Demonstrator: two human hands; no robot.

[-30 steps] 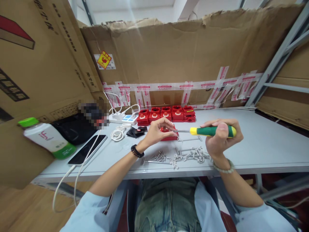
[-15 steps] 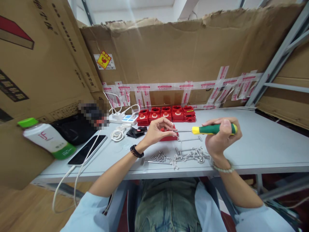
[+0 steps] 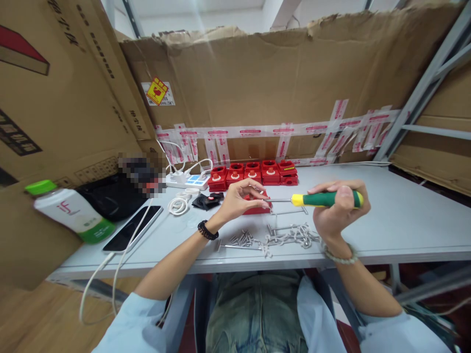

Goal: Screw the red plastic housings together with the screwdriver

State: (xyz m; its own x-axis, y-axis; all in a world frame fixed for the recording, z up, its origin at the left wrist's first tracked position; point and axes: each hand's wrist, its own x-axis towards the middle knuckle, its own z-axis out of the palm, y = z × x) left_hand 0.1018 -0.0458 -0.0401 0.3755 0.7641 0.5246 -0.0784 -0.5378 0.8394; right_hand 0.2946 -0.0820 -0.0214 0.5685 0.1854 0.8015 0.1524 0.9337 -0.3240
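My right hand (image 3: 340, 208) is wrapped round the green and yellow handle of a screwdriver (image 3: 318, 199), held level above the table, its shaft pointing left. My left hand (image 3: 245, 196) is closed in a pinch at the screwdriver's tip; what lies between the fingertips is too small to make out. Just behind and below these fingers is a red plastic housing (image 3: 257, 210), partly hidden by the hand. A thin metal T-shaped rod (image 3: 289, 212) lies beside it. Nearer me are a pile of screws (image 3: 245, 239) and metal rods with tangled chains (image 3: 296, 237).
Several red housings (image 3: 253, 175) stand in a row along the back. A power strip (image 3: 189, 182), a coiled white cable (image 3: 179, 205), black pouches (image 3: 206, 201), a phone (image 3: 134, 228) and a bottle (image 3: 69, 213) are on the left. Cardboard (image 3: 235, 83) walls the back.
The screwdriver handle has turned slightly in my right hand, whose fingers shifted a little. My left hand stays in nearly the same place.
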